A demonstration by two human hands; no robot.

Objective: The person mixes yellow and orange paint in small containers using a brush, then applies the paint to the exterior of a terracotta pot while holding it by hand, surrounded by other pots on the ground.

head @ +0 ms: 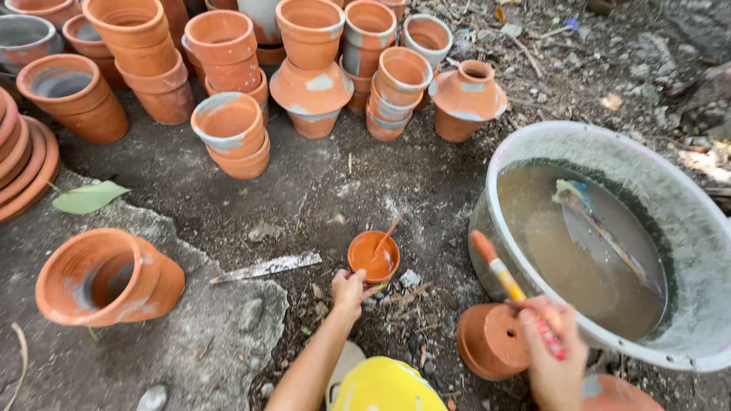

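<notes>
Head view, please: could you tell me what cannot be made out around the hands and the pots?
- Left hand: whether it touches the small paint bowl; the fingers hide the contact.
- Right hand grips a paintbrush; the fingers hide its handle.
- Overturned pot: its rim faces away.
- Basin: murky water blurs the tool inside; the right edge cuts its rim.

Stacked clay pots [228, 129] (some whitened), green leaf [87, 198].

light: soft, shaded daylight | sun patch: top right | focus: sharp | edges: bowed
</notes>
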